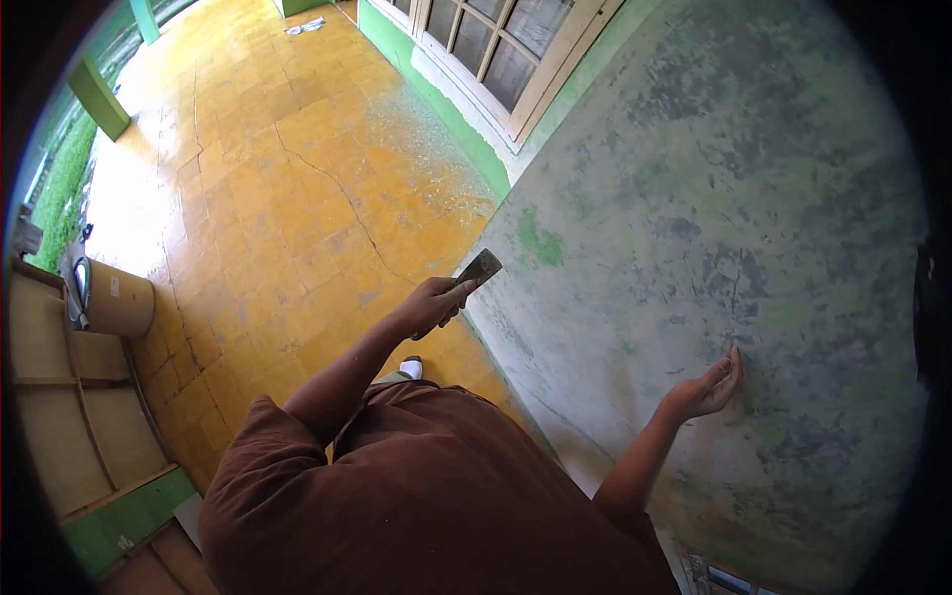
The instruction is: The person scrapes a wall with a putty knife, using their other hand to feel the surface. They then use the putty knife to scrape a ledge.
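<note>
My left hand [433,305] is wrapped round the handle of a scraper [480,269]. Its broad, dark, worn blade points up and to the right, close to the edge of the patchy grey wall [615,288]. On the right, my right hand [706,387] holds nothing. Its fingers are stretched out, slightly curved, with the tips right at the wall surface. Around them the wall shows dark blotches and scuffed marks. A patch of green paint [538,238] remains on the wall to the right of the blade.
A window with a wooden frame [516,50] sits in the green wall beyond. Pale flakes [426,149] lie scattered over the cracked yellow tile floor [268,208]. A brown bucket [119,297] stands at the left beside wooden panels [69,337]. A crumpled white item [305,26] lies farther off.
</note>
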A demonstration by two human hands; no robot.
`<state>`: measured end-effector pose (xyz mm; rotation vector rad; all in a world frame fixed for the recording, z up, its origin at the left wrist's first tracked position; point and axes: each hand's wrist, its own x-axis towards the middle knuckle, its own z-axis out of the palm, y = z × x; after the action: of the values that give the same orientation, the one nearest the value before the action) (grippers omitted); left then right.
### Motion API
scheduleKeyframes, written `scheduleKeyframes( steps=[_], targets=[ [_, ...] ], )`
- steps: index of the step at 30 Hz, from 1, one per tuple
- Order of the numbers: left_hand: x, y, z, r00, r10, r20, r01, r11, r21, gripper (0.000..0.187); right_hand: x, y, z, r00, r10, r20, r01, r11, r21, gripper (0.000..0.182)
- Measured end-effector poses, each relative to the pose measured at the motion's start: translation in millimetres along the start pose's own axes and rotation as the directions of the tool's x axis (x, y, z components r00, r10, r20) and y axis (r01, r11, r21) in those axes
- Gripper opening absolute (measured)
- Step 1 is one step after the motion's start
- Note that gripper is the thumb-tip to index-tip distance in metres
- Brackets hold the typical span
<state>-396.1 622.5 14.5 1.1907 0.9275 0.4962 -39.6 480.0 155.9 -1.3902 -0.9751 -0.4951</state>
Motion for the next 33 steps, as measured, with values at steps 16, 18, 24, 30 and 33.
scheduleKeyframes(
  steps=[16, 18, 24, 30, 33],
  targets=[
    [102.7, -26.2, -4.7, 0.983, -0.070, -0.168, 0.060, 0.996, -0.067, 0.049, 49.6, -14.4, 55.9, 0.793, -0.605, 0.071, 0.605, 0.768, -0.211, 0.026],
    [117.1, -29.3, -9.5, 0.976, -0.075, -0.203, 0.073, 0.997, -0.021, 0.050, 52.3, -13.4, 64.5, 0.778, -0.624, 0.067, 0.622, 0.750, -0.226, 0.027],
    [152.3, -57.8, -20.3, 0.934, -0.066, -0.351, 0.109, 0.988, 0.106, 0.060, 58.0, 2.7, 73.0, 0.702, -0.699, 0.137, 0.698, 0.636, -0.328, 0.027],
    [181.2, -58.4, -22.5, 0.913, -0.033, -0.406, 0.133, 0.966, 0.221, 0.069, 57.4, 3.0, 76.0, 0.699, -0.695, 0.166, 0.699, 0.615, -0.365, 0.026],
    [220.5, -14.4, -18.3, 0.913, 0.085, -0.400, 0.049, 0.948, 0.314, 0.070, 56.2, 3.1, 80.0, 0.718, -0.675, 0.172, 0.680, 0.625, -0.384, 0.027]
  ],
)
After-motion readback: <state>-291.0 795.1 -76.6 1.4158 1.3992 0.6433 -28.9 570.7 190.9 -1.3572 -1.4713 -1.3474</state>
